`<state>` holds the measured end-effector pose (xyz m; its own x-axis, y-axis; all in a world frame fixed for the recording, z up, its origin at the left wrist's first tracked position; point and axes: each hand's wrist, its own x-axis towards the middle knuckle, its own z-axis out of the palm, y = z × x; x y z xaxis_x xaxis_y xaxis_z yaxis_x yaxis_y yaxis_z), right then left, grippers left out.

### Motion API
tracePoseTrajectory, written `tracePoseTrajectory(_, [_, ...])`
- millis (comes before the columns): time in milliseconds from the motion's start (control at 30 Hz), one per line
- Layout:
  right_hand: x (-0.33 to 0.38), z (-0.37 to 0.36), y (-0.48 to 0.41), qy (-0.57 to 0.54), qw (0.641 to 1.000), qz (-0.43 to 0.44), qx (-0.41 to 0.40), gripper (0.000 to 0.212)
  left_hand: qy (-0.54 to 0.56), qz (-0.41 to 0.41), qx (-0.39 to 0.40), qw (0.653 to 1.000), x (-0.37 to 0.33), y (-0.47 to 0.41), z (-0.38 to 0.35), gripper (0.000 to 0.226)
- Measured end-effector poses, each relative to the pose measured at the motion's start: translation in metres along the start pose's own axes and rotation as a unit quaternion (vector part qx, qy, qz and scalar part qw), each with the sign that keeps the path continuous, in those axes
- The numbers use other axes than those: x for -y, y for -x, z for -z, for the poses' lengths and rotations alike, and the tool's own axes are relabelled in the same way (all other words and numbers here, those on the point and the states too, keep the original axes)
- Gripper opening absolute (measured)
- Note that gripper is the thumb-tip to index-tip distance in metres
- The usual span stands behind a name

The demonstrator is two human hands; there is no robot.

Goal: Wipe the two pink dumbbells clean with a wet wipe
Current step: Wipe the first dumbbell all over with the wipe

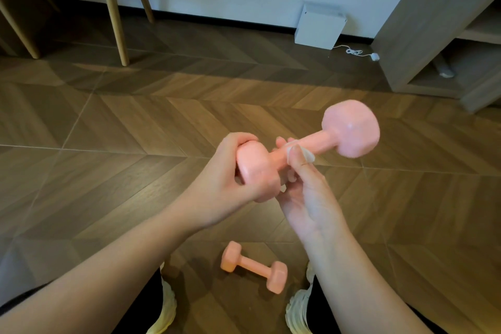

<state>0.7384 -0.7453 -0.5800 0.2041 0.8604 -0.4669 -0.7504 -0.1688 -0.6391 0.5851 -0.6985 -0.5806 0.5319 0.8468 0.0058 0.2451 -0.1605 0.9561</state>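
- The left hand (227, 171) grasps the near head of one pink vinyl-coated dumbbell (351, 131), fingers (238, 141) curled round it, holding it in the air above the herringbone wooden floor (135, 122).
- The right hand (306, 192) pinches a thin white wet wipe (309, 157) against that dumbbell's handle, thumb on top.
- The handle looks to be the part under wiping; whether either head is clean cannot be told.
- The second pink vinyl-coated dumbbell (253, 267) lies on the floor between the feet, with neither hand on it, so probably at least half the task remains.
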Motion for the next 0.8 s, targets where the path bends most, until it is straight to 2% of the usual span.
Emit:
tracePoseTrajectory(33, [0.0,0.001,-0.001,-0.011,1.0,-0.004,-0.009,0.04,-0.097,-0.056,-0.019,0.993,0.004,0.002,-0.001,0.076])
tracePoseTrajectory(100, [0.001,0.001,-0.005,-0.039,0.999,-0.007,-0.022,0.044,-0.251,-0.167,-0.047,0.952,0.011,0.004,-0.003,0.084])
tracePoseTrajectory(167, [0.004,0.0,-0.006,-0.051,0.998,-0.002,-0.024,0.047,-0.32,-0.241,-0.07,0.914,0.013,0.003,-0.003,0.083])
tracePoseTrajectory(200, [0.006,-0.001,-0.006,-0.054,0.998,0.0,-0.023,0.047,-0.317,-0.251,-0.072,0.912,0.014,0.001,-0.001,0.082])
tracePoseTrajectory(233, [0.009,0.0,-0.006,-0.057,0.998,0.004,-0.023,0.049,-0.283,-0.233,-0.067,0.928,0.014,0.0,0.001,0.08])
tracePoseTrajectory(267, [0.012,0.0,-0.006,-0.058,0.998,0.012,-0.024,0.051,-0.21,-0.183,-0.056,0.959,0.014,-0.002,0.002,0.076])
tracePoseTrajectory(300, [0.016,0.001,-0.006,-0.057,0.998,0.024,-0.026,0.053,-0.094,-0.097,-0.033,0.99,0.01,-0.001,0.002,0.068])
tracePoseTrajectory(333, [0.02,0.002,-0.006,-0.055,0.998,0.037,-0.025,0.056,0.072,0.013,0.005,0.997,0.006,-0.001,0.002,0.059])
tracePoseTrajectory(367, [0.024,0.003,-0.007,-0.053,0.997,0.046,-0.024,0.057,0.247,0.121,0.047,0.96,0.006,0.0,0.001,0.054])
tracePoseTrajectory(400, [0.027,0.004,-0.007,-0.051,0.997,0.051,-0.02,0.057,0.366,0.211,0.083,0.903,0.007,0.001,0.0,0.055])
tracePoseTrajectory(433, [0.028,0.005,-0.006,-0.047,0.997,0.053,-0.012,0.055,0.432,0.267,0.112,0.854,0.008,0.003,0.0,0.059])
tracePoseTrajectory(467, [0.029,0.006,-0.006,-0.04,0.998,0.051,-0.001,0.052,0.459,0.297,0.124,0.828,0.007,0.004,0.001,0.064])
tracePoseTrajectory(500, [0.029,0.006,-0.006,-0.032,0.998,0.049,0.008,0.048,0.468,0.303,0.122,0.821,0.006,0.004,0.001,0.066])
tracePoseTrajectory(533, [0.029,0.007,-0.006,-0.023,0.999,0.046,0.014,0.044,0.45,0.287,0.098,0.84,0.006,0.002,0.0,0.063])
tracePoseTrajectory(567, [0.028,0.007,-0.007,-0.015,0.999,0.044,0.017,0.04,0.4,0.245,0.054,0.881,0.007,0.003,-0.002,0.059])
tracePoseTrajectory(633, [0.027,0.006,-0.009,0.003,0.999,0.033,0.012,0.033,0.184,0.085,-0.04,0.978,0.007,0.008,-0.005,0.061])
tracePoseTrajectory(667, [0.025,0.006,-0.009,0.008,1.0,0.026,0.005,0.03,0.033,-0.019,-0.058,0.998,0.01,0.011,-0.006,0.066])
tracePoseTrajectory(700, [0.023,0.006,-0.01,0.013,1.0,0.021,0.0,0.031,-0.106,-0.111,-0.069,0.986,0.015,0.013,-0.007,0.072])
tracePoseTrajectory(733, [0.021,0.006,-0.01,0.015,1.0,0.017,0.001,0.035,-0.212,-0.179,-0.075,0.958,0.018,0.012,-0.008,0.077])
tracePoseTrajectory(800, [0.019,0.005,-0.009,0.023,1.0,0.01,0.0,0.044,-0.318,-0.232,-0.079,0.916,0.019,0.01,-0.006,0.076])
